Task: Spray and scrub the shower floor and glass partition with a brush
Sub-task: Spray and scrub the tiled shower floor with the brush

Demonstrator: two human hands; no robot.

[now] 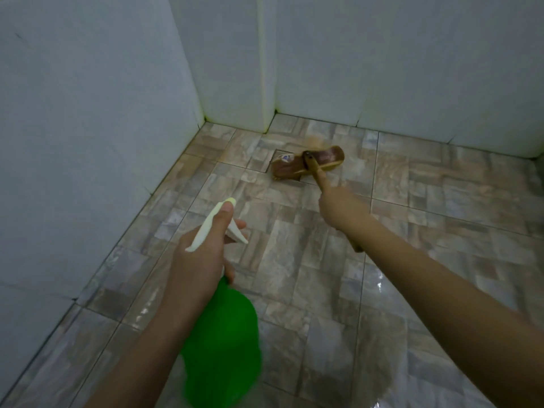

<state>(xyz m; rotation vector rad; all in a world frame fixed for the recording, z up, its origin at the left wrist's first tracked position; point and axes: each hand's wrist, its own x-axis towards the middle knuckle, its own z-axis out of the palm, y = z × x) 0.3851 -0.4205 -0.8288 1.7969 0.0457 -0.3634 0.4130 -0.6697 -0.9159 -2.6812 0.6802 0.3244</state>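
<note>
My left hand [203, 248] grips the white trigger head of a green spray bottle [223, 348], nozzle pointing forward over the floor, a finger on the trigger. My right hand [341, 207] holds the handle of a wooden brush, index finger laid along it. The brown brush head [309, 166] lies bristles-down on the stone-patterned shower floor [294, 260], partly over a square floor drain [282, 159] near the far corner. No glass partition shows.
White tiled walls [88, 142] close the floor on the left and at the back, meeting in a corner with a narrow projecting column [266, 69]. The floor tiles look wet and shiny at the lower right [379, 284].
</note>
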